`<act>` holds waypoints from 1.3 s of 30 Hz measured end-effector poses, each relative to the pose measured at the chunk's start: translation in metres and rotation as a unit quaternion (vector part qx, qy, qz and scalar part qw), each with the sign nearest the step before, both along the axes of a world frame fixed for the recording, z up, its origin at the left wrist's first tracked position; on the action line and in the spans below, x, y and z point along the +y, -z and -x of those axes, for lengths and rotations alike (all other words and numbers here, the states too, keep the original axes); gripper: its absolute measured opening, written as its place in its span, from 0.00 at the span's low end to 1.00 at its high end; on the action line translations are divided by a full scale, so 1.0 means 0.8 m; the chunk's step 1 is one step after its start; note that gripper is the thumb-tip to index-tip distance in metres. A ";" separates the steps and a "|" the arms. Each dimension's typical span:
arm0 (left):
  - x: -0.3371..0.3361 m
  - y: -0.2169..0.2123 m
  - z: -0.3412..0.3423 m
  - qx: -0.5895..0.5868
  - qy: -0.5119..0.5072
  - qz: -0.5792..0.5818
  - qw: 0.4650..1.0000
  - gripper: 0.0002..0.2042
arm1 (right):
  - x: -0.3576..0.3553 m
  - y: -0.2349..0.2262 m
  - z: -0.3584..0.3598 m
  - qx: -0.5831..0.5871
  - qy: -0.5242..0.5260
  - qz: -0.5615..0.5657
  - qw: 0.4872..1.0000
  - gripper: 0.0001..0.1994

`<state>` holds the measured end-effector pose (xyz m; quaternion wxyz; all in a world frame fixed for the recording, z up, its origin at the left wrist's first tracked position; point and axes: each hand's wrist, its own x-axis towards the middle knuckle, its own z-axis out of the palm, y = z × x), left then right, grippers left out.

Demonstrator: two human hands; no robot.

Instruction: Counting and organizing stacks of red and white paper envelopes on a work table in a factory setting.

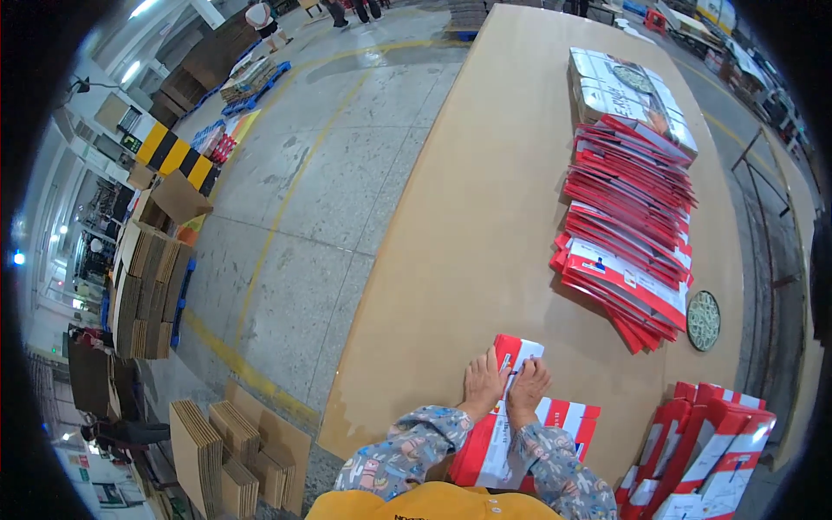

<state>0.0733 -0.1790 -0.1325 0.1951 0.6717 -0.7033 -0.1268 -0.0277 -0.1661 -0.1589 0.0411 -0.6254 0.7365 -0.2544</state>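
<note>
A long red and white cardboard carton (496, 438) lies in front of me at the near edge of the brown table, pointing away from my body. Along the left side of its far end, my left hand (484, 383) has its fingers bent against the red edge. My right hand (527, 392) grips the same end from the right, its fingers curled over the white top. Beneath my right forearm, another flat red and white carton piece (568, 423) sticks out to the right. My sleeves hide part of both.
Several flat red and white cartons (626, 234) overlap in a row at the right, with a strapped white bundle (628, 91) behind them. A round green patterned object (703, 321) lies beside the row. Folded cartons (702, 451) stand near right. Brown cardboard stacks (230, 451) are on the floor at left.
</note>
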 end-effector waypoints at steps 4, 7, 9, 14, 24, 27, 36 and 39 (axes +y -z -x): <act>0.002 0.008 -0.001 0.002 0.016 0.000 1.000 0.32 | 0.001 0.004 0.003 0.005 -0.004 0.006 1.000 0.15; 0.002 0.009 -0.001 0.000 0.022 0.004 1.000 0.32 | 0.001 -0.001 0.004 0.000 -0.013 0.008 1.000 0.16; 0.002 0.002 0.001 -0.010 0.019 0.020 1.000 0.33 | 0.000 -0.008 0.004 -0.010 -0.016 -0.001 1.000 0.17; -0.007 -0.002 0.003 0.007 0.024 0.008 1.000 0.34 | 0.001 -0.002 0.007 0.004 -0.012 -0.009 1.000 0.17; 0.001 0.005 0.000 -0.014 -0.001 0.035 0.999 0.34 | 0.000 0.005 0.001 0.001 -0.001 0.004 1.000 0.15; 0.006 -0.017 0.004 0.010 -0.042 0.014 0.999 0.32 | 0.000 0.002 0.003 -0.008 0.004 -0.002 1.000 0.15; -0.008 -0.040 0.001 0.160 -0.180 -0.256 0.936 0.36 | -0.004 0.007 0.008 -0.039 0.015 0.010 0.999 0.13; -0.018 -0.058 -0.010 0.232 -0.163 -0.335 0.899 0.34 | -0.006 0.013 0.009 -0.061 0.021 0.013 0.998 0.12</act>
